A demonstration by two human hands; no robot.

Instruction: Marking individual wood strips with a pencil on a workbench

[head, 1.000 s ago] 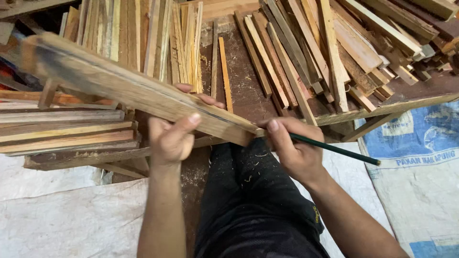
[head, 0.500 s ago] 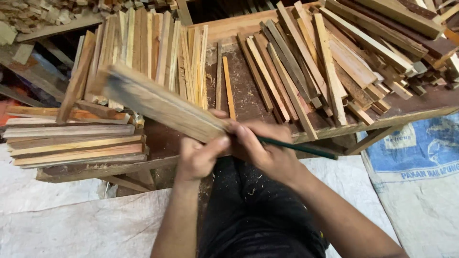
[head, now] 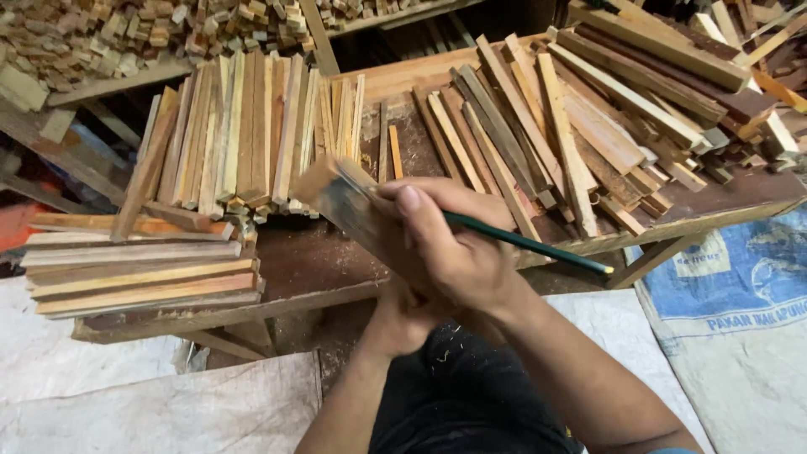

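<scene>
Left hand point(head: 403, 315) is gripping the wood strip point(head: 353, 202) from below, raised over the surface point(head: 311, 261). Right hand point(head: 458, 244) is closing round strip w/ pencil point(head: 530, 244) held too. Strip's blurry; judging pencil could slip or skid off the narrow edge.

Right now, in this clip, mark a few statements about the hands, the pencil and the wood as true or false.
1. The right hand holds a dark green pencil. True.
2. The left hand lies flat on the workbench. False: it grips the near end of a wooden strip raised above the bench.
3. Wooden strips lie stacked at the bench's left end. True.
4. The pencil is tucked away on the floor. False: it is in the right hand's grip.
</scene>
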